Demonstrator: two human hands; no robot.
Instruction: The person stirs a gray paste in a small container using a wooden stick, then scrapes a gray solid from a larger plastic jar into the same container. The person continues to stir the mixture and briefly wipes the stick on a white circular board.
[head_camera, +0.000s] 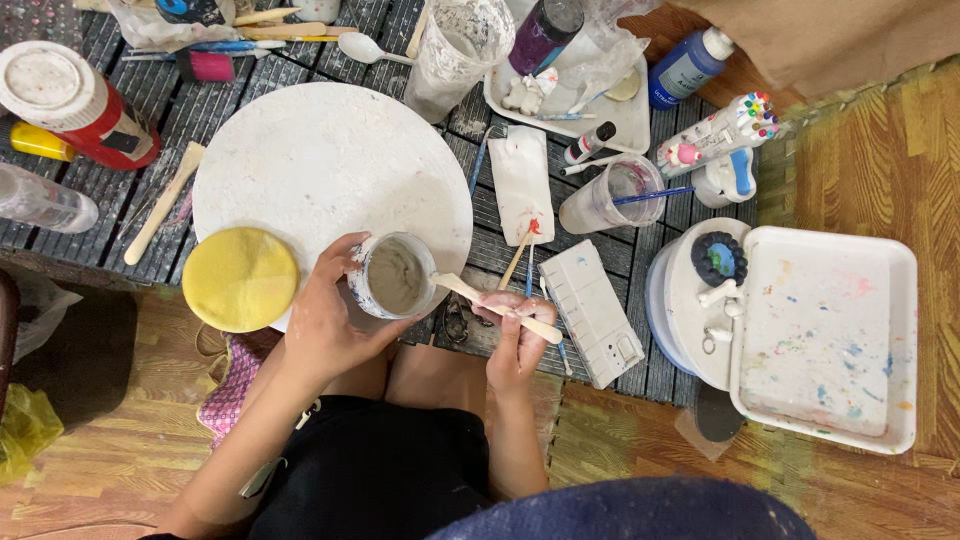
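Blue cloth (640, 510) fills the lower edge, nearest the lens, with black shorts (370, 470) just left of it. Above these, the left hand (325, 320) wraps a small cup (393, 276), fingers curled round its left wall and thumb under its rim; grey slurry fills the cup. Right hand (515, 340) lies just right of the cup, fingers pinched together on a wooden stick (497, 307) whose flat tip touches the cup's right rim.

Positions relative to the cup:
- Round white slab (320, 160): directly behind, the cup overlapping its near edge.
- Yellow sponge (240, 279): just left, overlapping the slab's near-left edge.
- Wooden spatula (163, 203): further left, lying slantwise on the dark slatted table (90, 190).
- Red jar (80, 105) with a white lid: far upper left.
- Clear tumbler (455, 50): above, past the slab's far right rim.
- White oblong palette (591, 312): right, just beyond the right hand.
- Flat white tile (521, 183): upper right, with a red-tipped brush (520, 252) at its near end.
- Plastic cup (612, 195) holding a blue-handled brush: right of the tile.
- Paint-flecked white tray (825, 340): far right, touching a round white lid (690, 310).
- Blue bottle (690, 65): far upper right.
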